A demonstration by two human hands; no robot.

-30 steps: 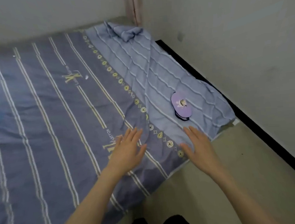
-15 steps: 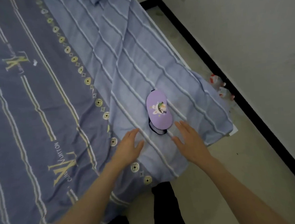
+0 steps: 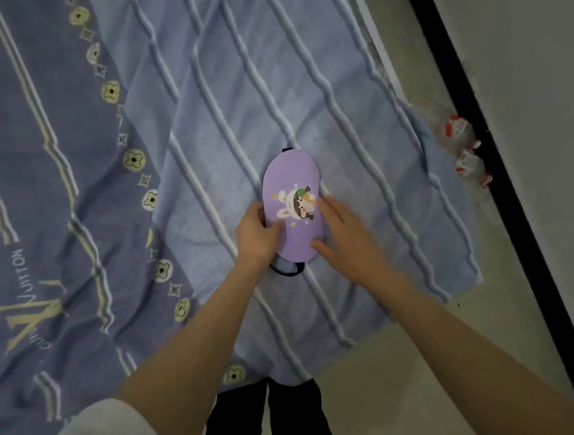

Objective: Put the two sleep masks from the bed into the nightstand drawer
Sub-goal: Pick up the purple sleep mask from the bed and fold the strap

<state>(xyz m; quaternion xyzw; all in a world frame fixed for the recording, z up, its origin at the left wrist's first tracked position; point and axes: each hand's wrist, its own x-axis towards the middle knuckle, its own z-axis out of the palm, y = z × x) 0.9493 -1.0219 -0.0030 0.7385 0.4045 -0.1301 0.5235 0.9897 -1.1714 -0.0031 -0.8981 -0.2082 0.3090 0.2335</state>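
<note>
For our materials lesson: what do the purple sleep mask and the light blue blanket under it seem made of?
Sleep mask: probably smooth, matte printed fabric; flat, unwrinkled, with a cartoon print. Blanket: likely soft woven cloth; raised wavy white ribs, rumpled folds.

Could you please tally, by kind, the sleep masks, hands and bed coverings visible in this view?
Purple sleep mask: 1 (a second is not in view)
Hands: 2, left hand and right hand, both touching the mask
Bed coverings: 2, dark patterned sheet and light blue striped blanket
Total: 5
</note>
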